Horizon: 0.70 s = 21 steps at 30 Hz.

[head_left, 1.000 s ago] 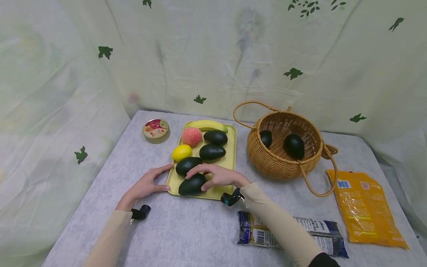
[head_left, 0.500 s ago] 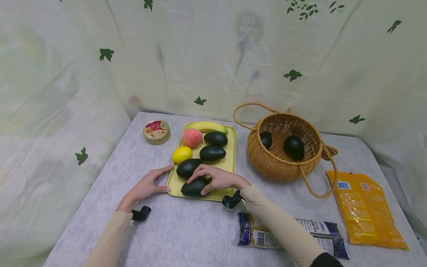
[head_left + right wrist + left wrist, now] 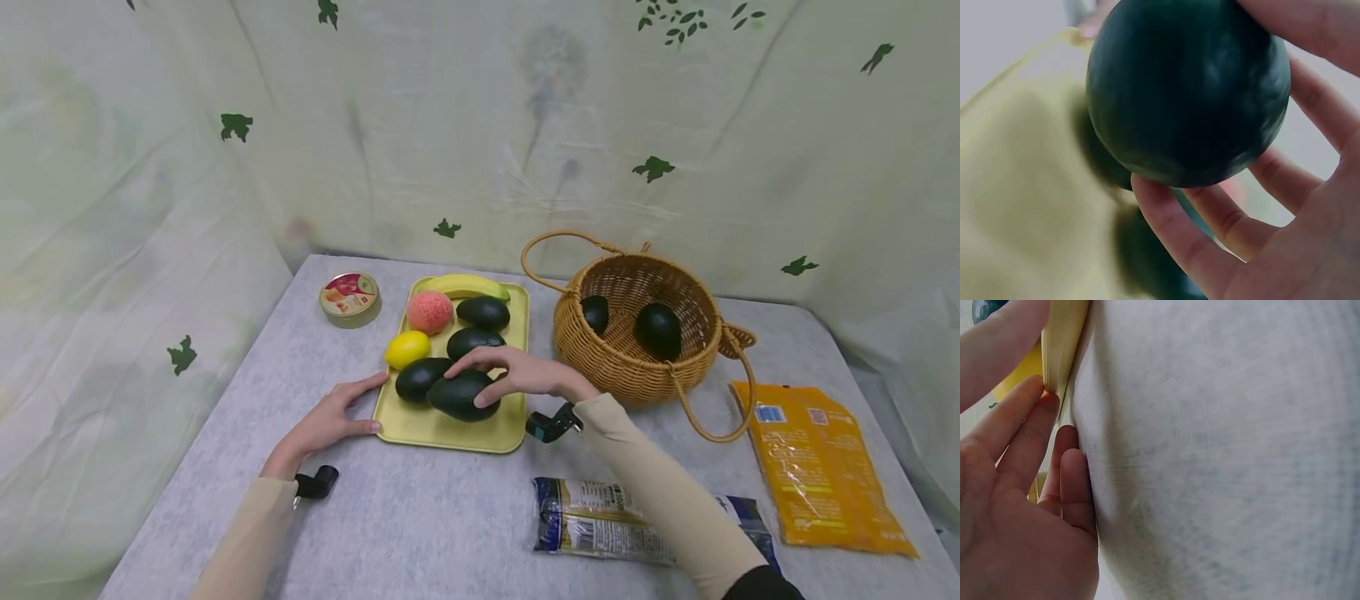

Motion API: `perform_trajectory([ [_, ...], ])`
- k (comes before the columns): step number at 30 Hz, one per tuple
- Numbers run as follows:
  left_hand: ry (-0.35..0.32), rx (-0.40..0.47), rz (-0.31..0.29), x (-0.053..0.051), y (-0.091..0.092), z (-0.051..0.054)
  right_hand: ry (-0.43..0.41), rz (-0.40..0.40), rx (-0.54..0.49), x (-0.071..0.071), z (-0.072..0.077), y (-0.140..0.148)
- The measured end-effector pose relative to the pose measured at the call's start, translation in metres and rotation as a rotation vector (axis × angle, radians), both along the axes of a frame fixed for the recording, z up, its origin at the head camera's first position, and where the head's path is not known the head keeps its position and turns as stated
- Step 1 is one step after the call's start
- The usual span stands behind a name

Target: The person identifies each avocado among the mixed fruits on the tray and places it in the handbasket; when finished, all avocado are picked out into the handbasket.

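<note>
My right hand [image 3: 525,373] grips a dark green avocado [image 3: 459,397] between thumb and fingers, over the front part of the yellow tray [image 3: 450,435]. Seen from the right wrist, this avocado [image 3: 1188,87] is clear of the tray. My left hand [image 3: 333,421] touches the tray's left edge with thumb and fingertips; the left wrist view has its fingers [image 3: 1029,434] fairly straight against the rim. Still on the tray are another avocado [image 3: 416,379], two more farther back, a yellow lemon [image 3: 407,349], a pink bumpy round fruit [image 3: 430,312] and a banana [image 3: 465,287].
Right of the tray stands a wicker basket [image 3: 630,379] with two avocados [image 3: 658,330] visible inside and looped handles sticking out. A round tin [image 3: 349,298] sits at back left. An orange bag [image 3: 821,467] and a blue-ended packet [image 3: 600,521] lie at right, the packet partly under my forearm.
My right hand has taken hold of the front avocado and raised it off the tray, moving right and away from me. My left hand has stayed at the tray's edge.
</note>
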<state>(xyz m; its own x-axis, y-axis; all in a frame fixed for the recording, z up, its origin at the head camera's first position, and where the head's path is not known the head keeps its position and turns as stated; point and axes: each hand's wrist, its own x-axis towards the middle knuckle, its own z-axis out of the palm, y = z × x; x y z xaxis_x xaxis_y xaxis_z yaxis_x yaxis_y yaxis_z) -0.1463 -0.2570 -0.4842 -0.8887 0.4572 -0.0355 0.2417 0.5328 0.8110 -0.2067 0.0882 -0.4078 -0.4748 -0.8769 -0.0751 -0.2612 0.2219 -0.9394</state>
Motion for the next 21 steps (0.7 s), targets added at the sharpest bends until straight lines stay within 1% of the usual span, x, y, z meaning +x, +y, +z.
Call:
perform_trajectory([
  [2, -0.005, 0.003, 0.001, 0.0, 0.0, 0.0, 0.022, -0.019, -0.003, -0.006, 0.013, 0.009],
  [6, -0.008, 0.004, 0.005, 0.0, 0.0, -0.002, 0.045, -0.076, -0.029, -0.015, 0.046, 0.035],
  [9, -0.013, -0.012, 0.022, 0.0, -0.001, -0.004, 0.058, -0.149, -0.028, -0.021, 0.068, 0.058],
  [12, -0.017, -0.03, 0.034, 0.0, -0.001, -0.006, 0.071, -0.227, -0.017, -0.029, 0.084, 0.084],
  [14, -0.024, -0.032, 0.04, 0.0, -0.001, -0.006, 0.056, -0.28, -0.011, -0.033, 0.092, 0.102],
  [16, -0.027, -0.032, 0.038, 0.0, -0.001, -0.005, 0.062, -0.335, 0.013, -0.037, 0.096, 0.121],
  [21, -0.041, -0.03, 0.039, 0.0, -0.001, -0.005, 0.037, -0.452, 0.072, -0.045, 0.095, 0.166],
])
